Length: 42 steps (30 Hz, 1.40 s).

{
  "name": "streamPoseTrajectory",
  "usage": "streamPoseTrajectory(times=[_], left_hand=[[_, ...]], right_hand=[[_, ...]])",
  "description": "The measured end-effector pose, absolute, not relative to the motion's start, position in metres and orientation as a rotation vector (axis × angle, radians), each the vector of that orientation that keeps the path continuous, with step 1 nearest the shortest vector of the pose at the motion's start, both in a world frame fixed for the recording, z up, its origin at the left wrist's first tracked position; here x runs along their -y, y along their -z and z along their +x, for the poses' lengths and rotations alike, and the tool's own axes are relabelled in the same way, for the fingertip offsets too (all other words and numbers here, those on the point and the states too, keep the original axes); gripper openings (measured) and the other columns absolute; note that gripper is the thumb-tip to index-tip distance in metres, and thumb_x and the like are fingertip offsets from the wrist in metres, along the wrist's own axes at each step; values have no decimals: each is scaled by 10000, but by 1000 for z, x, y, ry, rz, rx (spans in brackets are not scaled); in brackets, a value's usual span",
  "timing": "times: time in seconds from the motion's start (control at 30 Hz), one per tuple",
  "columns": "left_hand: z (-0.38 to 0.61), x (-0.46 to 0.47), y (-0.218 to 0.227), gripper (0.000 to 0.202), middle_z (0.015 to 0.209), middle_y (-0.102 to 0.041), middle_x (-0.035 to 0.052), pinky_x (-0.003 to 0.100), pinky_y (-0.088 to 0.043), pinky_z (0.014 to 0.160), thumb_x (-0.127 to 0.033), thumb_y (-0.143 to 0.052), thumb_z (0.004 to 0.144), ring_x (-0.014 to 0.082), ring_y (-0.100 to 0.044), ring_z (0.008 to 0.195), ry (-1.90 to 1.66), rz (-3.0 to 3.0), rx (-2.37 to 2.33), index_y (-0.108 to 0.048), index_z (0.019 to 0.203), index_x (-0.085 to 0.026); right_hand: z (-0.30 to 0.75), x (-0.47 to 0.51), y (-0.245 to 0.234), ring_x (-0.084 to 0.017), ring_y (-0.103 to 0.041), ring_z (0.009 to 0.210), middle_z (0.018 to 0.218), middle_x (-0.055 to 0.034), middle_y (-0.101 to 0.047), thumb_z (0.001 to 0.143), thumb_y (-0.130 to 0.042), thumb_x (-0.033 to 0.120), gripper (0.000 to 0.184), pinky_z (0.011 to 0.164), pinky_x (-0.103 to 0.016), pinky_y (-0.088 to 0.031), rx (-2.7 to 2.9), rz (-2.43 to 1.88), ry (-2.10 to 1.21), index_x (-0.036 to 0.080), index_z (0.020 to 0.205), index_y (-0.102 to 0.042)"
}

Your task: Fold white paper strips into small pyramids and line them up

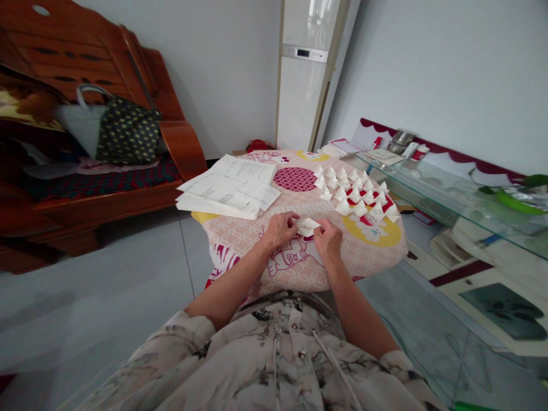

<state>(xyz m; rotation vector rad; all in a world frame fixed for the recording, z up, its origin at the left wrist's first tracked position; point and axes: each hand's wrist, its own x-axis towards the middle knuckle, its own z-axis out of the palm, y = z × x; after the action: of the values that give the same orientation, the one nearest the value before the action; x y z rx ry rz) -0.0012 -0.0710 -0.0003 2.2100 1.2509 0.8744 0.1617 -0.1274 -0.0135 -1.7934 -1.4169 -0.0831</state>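
Note:
Between my two hands is a small piece of folded white paper (308,227), held just above the patterned tablecloth (244,237). My left hand (281,229) pinches its left end, and my right hand (328,237) grips the right end. Beyond my right hand stand several rows of pointed folded paper pieces (360,208), all white. A stack of printed paper sheets (229,185) lies past my left hand, its layers spread unevenly. Fine creases in the held paper are too small to make out.
On the right runs a glass-topped cabinet (462,202) bearing small items and a green bowl (520,201). A wooden bench (190,149) with a dotted bag (128,131) is at the left. A tall white air conditioner (299,97) stands behind the table.

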Motion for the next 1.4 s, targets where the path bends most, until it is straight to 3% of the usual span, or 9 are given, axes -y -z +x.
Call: streamPoseTrajectory(times=[0.2,0.63,0.7,0.8,0.93,1.17,1.4], left_hand=[[3,73,0,434,748,-703,22,262,-460,713,-105,-547,788,153,-606,666,-857,2349,-1228,-712,1189,-138],[-2,60,-5,403,700,-654,-7,243,-415,641,-52,-583,698,139,-555,633,-722,2281,-1204,-730,1065,-134],[-5,57,-5,346,695,-660,-8,235,-411,622,-88,-621,719,134,-563,623,-709,2240,-1143,-734,1042,-135],[-11,54,-6,240,629,-640,-11,225,-409,557,-277,-630,840,125,-561,549,-715,2051,-1079,-726,1002,-128],[-15,54,-6,404,581,-615,-1,209,-421,474,-414,-418,991,113,-565,458,-786,1739,-1026,-684,971,-110],[-11,58,-5,392,576,-638,10,186,-455,463,-380,-427,1004,98,-593,443,-776,1578,-991,-687,895,-109],[-11,62,-8,255,557,-644,6,180,-458,473,-212,-482,919,104,-616,465,-688,1523,-1001,-637,733,-131]], right_hand=[[160,130,10,-231,-642,704,750,-115,-740,777,-484,165,352,690,-306,-447,1449,-1781,51,124,957,-783],[167,121,14,-202,-606,691,710,-49,-709,713,-520,202,290,666,-290,-430,1351,-1823,-96,171,838,-780],[169,120,15,-205,-606,687,711,-50,-709,704,-519,214,291,664,-295,-432,1333,-1821,-129,167,828,-779],[170,120,14,-210,-607,679,728,-60,-718,694,-519,228,309,662,-303,-442,1306,-1813,-157,159,843,-780],[168,121,14,-219,-627,705,765,-77,-735,703,-505,234,331,677,-307,-464,1310,-1753,-134,155,870,-780],[162,125,15,-195,-598,633,674,-71,-692,762,-457,211,339,631,-286,-447,1323,-1635,113,143,887,-766],[160,127,16,-162,-518,542,608,-48,-642,796,-437,186,328,566,-263,-386,1334,-1578,367,146,894,-747]])
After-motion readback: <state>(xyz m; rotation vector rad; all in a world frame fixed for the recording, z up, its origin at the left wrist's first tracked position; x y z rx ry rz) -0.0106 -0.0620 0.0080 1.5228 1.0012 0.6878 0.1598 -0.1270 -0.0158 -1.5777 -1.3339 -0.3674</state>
